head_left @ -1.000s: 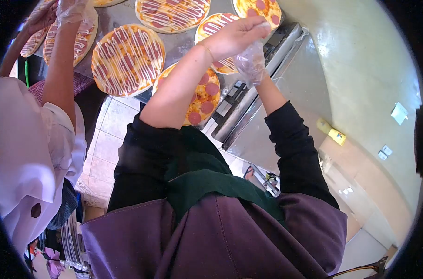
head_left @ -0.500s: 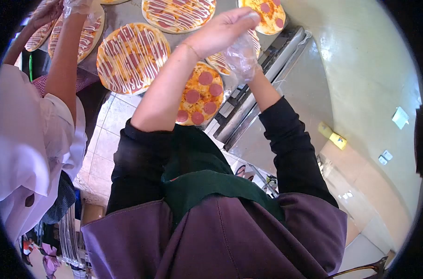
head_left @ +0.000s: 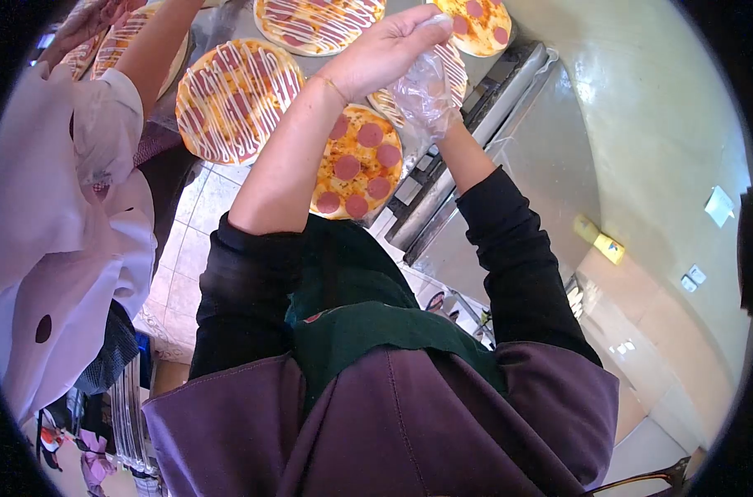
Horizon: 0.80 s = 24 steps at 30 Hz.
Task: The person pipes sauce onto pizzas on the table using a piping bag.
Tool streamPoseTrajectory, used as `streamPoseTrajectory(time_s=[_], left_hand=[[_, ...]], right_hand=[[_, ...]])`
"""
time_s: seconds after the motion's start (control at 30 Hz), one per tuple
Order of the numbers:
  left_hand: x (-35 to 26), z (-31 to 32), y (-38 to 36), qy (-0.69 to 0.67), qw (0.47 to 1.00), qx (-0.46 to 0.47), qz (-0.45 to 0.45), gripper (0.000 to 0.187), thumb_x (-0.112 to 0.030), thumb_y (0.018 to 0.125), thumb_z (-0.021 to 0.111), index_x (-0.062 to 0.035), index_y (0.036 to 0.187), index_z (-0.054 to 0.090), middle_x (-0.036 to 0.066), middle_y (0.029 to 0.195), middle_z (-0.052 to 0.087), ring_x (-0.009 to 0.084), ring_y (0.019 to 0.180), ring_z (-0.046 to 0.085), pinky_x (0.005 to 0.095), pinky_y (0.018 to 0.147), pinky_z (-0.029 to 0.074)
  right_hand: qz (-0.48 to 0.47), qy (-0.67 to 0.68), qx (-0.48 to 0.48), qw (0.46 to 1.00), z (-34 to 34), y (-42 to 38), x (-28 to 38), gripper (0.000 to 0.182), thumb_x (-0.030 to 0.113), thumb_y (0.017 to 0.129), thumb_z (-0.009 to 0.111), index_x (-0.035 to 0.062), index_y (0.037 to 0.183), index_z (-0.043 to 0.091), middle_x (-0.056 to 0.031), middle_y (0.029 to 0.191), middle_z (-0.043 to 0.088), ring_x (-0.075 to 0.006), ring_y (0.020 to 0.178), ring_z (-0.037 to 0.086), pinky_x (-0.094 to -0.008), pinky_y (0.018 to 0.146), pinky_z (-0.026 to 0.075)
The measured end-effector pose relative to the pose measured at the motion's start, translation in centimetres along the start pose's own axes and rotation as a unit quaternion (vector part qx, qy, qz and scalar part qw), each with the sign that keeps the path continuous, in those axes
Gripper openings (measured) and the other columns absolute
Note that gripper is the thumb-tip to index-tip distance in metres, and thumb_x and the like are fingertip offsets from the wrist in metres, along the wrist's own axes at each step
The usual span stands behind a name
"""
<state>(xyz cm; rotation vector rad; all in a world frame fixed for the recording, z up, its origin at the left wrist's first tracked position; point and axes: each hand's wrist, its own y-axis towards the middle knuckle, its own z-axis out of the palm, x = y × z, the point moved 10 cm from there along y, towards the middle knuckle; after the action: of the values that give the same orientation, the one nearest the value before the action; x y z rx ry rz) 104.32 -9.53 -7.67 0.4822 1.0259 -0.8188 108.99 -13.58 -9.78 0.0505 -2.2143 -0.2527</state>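
Note:
My left hand (head_left: 389,51) is bare and closed, with its fingertips against the clear plastic glove (head_left: 427,76). Crumpled plastic covers my right hand (head_left: 422,101), just below my left hand; its fingers are hard to make out. Under both hands, a pizza with white sauce stripes (head_left: 382,101) is partly hidden. A pizza with round sausage slices (head_left: 357,161) lies beside my left forearm. Another striped pizza (head_left: 240,101) is to the left, one more (head_left: 310,23) is above, and a second sausage-slice pizza (head_left: 478,25) is at the upper right.
The pizzas lie on a grey metal surface (head_left: 219,26). At the left stands a co-worker in white (head_left: 37,199), with arms over further pizzas (head_left: 140,41). Metal rails (head_left: 476,141) run along the right side. A yellow object (head_left: 608,248) is farther right, near the pale wall.
My hands stay together and have shifted only slightly. The co-worker's arms have moved up, and a clear-gloved hand of theirs has left the view. The whole view has shifted a little.

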Motion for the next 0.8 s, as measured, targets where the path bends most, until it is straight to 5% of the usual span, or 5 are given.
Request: streamPoseTrajectory(time_s=[0.13,0.2,0.53,0.57,0.8], left_hand=[[-0.8,2.5,0.3,0.007,0.999,0.001,0.038,0.025,-0.032,0.096,0.047,-0.0092,0.102,0.055,-0.006,0.087,0.055,0.0004,0.08,0.051,0.0173,0.068,0.042],[-0.9,4.1,0.5,0.031,0.997,0.039,0.058,0.025,-0.032,0.096,0.047,-0.0089,0.101,0.055,-0.005,0.087,0.054,0.0015,0.082,0.05,0.0179,0.07,0.041],[-4.3,5.7,-0.4,0.104,0.991,0.057,0.065,0.036,-0.035,0.098,0.042,-0.0022,0.111,0.049,-0.002,0.09,0.048,0.0072,0.086,0.045,0.0212,0.077,0.04],[-4.5,5.5,-0.7,0.128,0.988,0.063,0.063,0.038,-0.035,0.098,0.042,-0.0016,0.115,0.048,-0.001,0.094,0.049,0.0077,0.089,0.046,0.0217,0.079,0.04],[-5.2,2.5,-1.8,0.068,0.993,0.018,0.095,0.042,-0.031,0.098,0.041,-0.001,0.128,0.042,0.001,0.103,0.051,0.0084,0.096,0.045,0.0221,0.085,0.039]], right_hand=[[0.062,0.169,-0.013,0.984,-1.7,-2.3,-4.7,0.018,0.016,0.082,0.062,0.0061,0.097,0.057,-0.0043,0.084,0.06,-0.0175,0.08,0.061,-0.0311,0.068,0.049],[0.189,0.604,0.048,0.773,0.1,-4.6,-8.4,0.044,0.019,0.093,0.048,0.0062,0.133,0.034,-0.0051,0.123,0.047,-0.0146,0.114,0.047,-0.0274,0.095,0.041],[0.087,0.153,0.021,0.984,-1.3,-2.7,-1.3,0.071,0.014,0.087,0.061,0.006,0.142,0.016,-0.0056,0.127,0.041,-0.0156,0.115,0.045,-0.0282,0.09,0.044],[0.037,0.153,-0.057,0.986,-2.5,-2.4,0.1,0.032,0.015,0.077,0.062,0.0069,0.108,0.057,-0.0103,0.084,0.065,-0.0277,0.08,0.064,-0.0359,0.071,0.049],[-0.038,0.035,-0.084,0.995,0.5,-0.8,2.3,0.021,0.014,0.079,0.06,0.0085,0.098,0.059,-0.0092,0.081,0.063,-0.0258,0.078,0.063,-0.0367,0.068,0.048]])
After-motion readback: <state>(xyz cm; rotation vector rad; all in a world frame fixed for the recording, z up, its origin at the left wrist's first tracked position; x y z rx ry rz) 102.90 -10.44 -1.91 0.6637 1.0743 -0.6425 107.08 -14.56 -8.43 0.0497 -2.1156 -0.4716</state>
